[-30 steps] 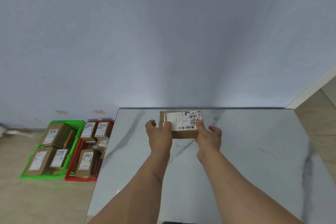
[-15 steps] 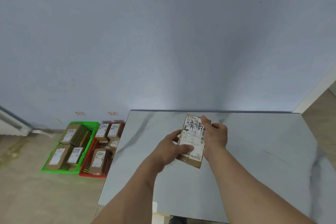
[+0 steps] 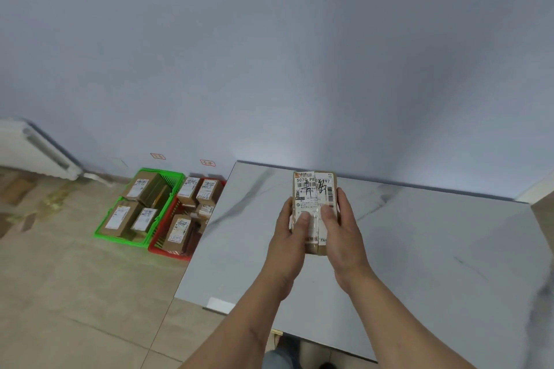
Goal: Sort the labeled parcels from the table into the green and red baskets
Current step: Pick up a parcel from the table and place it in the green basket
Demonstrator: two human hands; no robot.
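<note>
The labeled parcel (image 3: 314,207) is now held upright above the marble table (image 3: 419,249), label facing the camera, where a second ago it lay flat near the table's far edge by the wall. The left hand (image 3: 289,237) and the right hand (image 3: 344,231) have lifted it and turned it on end; each hand's fingers wrap one long side while both thumbs press the label face, so it is clamped from both sides. This looks like the reading step: with the handwritten marks and barcode turned into sight, the person can decide which basket it belongs in.

No other parcel shows on the tabletop, so this is probably the last one to sort. The green basket (image 3: 174,177) and the red basket (image 3: 156,246) sit side by side on the tiled floor, left of the table and against the wall, each already holding several boxes. The table's left edge lies between the hands and the baskets, so the parcel must travel left, past that edge, and down. The floor around the baskets gives open room for that reach.
</note>
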